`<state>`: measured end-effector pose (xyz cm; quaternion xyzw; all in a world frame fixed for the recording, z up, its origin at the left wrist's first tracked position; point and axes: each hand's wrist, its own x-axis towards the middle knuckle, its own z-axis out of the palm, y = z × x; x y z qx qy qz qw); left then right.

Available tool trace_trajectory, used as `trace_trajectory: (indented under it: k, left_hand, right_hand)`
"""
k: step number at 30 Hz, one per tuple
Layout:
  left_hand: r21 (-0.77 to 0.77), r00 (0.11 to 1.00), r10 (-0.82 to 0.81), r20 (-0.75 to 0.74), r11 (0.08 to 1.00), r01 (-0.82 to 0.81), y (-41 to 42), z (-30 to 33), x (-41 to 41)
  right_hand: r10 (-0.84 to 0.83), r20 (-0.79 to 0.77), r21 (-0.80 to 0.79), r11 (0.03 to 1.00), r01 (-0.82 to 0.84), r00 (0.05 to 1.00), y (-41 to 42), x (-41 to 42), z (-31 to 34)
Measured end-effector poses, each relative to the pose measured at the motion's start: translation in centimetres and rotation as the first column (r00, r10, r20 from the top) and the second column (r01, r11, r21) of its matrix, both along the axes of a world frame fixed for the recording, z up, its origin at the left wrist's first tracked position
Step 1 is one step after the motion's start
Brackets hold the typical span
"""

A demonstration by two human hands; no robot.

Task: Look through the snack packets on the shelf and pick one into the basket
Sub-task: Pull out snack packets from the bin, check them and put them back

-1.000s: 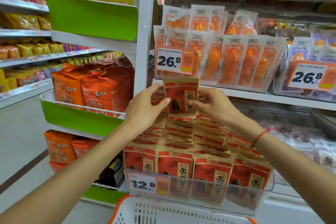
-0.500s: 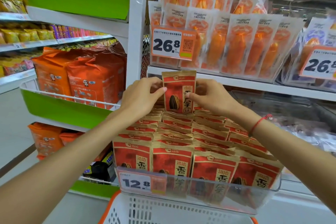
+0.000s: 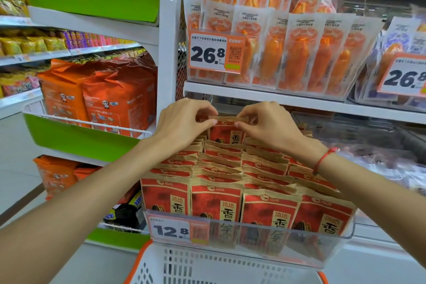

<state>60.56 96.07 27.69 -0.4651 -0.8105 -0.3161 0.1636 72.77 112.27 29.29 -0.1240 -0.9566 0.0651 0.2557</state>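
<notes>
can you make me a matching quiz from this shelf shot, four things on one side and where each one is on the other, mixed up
Things:
1. red packet
2. white basket
3. 26.8 price tag
4. 12.8 price tag

Places:
A. on the front wall of the clear bin of red packets
B. pinched at its top edge by the left hand and right hand
C. at the bottom of the view, below the clear bin
D. on the upper shelf, in front of the orange and white packets

Pairs: 1-B, 2-C, 3-D, 4-A
</notes>
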Motion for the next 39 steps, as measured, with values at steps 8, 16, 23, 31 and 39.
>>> trace_trajectory:
  k: [8,16,23,31,39]
  left_hand:
    - [-0.229,0.998,0.061,-0.008,0.972,-0.061,2.1,0.6,-0.3]
    - [-0.219,0.994,0.037,-0.104,0.974,-0.059,2.0,-0.2,-0.4]
    - [-0.357,0.998,0.055,-0.008,0.933,-0.054,3.4,-0.3,-0.6]
    - [-0.291,0.995,0.097,-0.016,0.952,-0.097,3.0,-0.2,-1.0]
    - [-0.380,0.994,0.099,-0.037,0.919,-0.105,4.1,-0.3,-0.4]
  right_hand:
    - [-0.089,0.172,0.127,0.990,0.068,0.981,0.2,-1.5,-0.3]
    - [-0.102,0.297,0.159,0.986,0.056,0.949,0.2,-1.8,0.1]
    - [-0.164,0.428,0.146,0.983,0.111,0.889,-0.1,-3.0,-0.7]
    - [-0.162,0.192,0.053,0.987,0.154,0.968,-0.1,-2.6,-0.4]
    - [-0.148,0.320,-0.059,0.983,0.175,0.936,0.4,-2.6,-0.8]
